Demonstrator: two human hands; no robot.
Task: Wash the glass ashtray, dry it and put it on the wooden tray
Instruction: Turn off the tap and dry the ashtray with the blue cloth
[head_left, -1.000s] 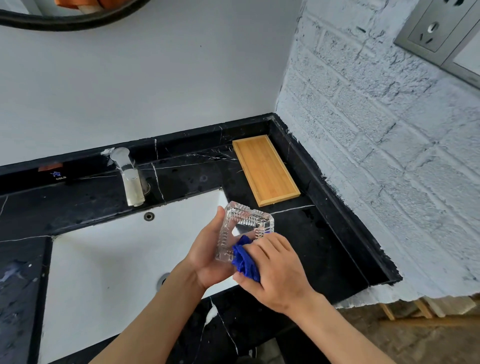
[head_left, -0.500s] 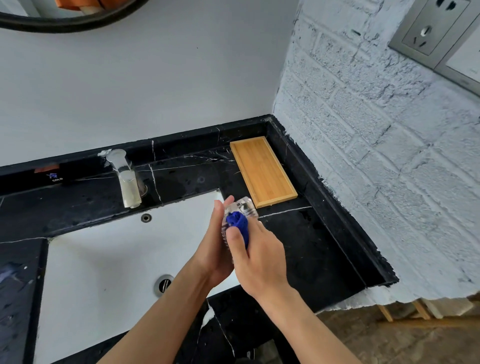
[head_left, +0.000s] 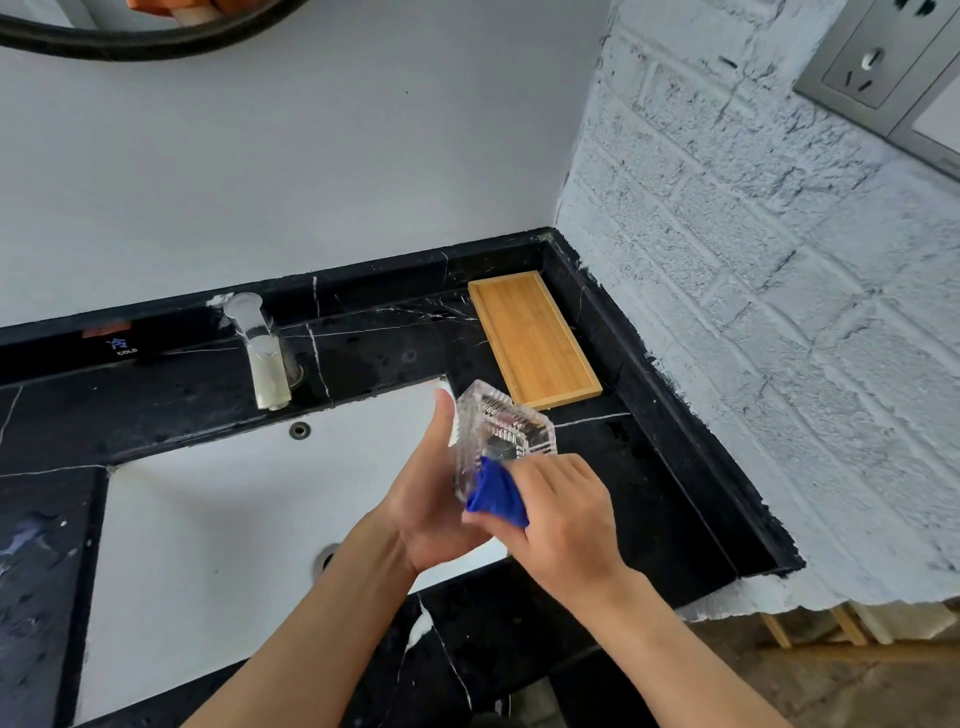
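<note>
Sink basin (head_left: 208, 519) on the left looks bare, and no water is visible coming from the tap (head_left: 265, 364) — so the washing part reads as done, judging from that alone. Centre frame: left hand (head_left: 431, 499) is wrapped around the glass ashtray (head_left: 498, 436), thumb up along its left edge, holding it tilted on its side in the air above the basin's right rim. Right hand (head_left: 566, 519) is closed on a bunched blue cloth (head_left: 496, 499), pressing it against the lower part of the ashtray. That's the drying step, in progress. Can't tell how wet the glass is; the ribbed faces glare too much to see drops.

Further right, the wooden tray (head_left: 535, 338) lies flat on the black marble counter (head_left: 649, 493) in the back corner by the white brick wall (head_left: 779, 312), nothing on it, near the ashtray but apart from it.

Left to do, as I judge it: finish wiping, drop the cloth somewhere, set the ashtray right way up on the tray — short reach back and right.
</note>
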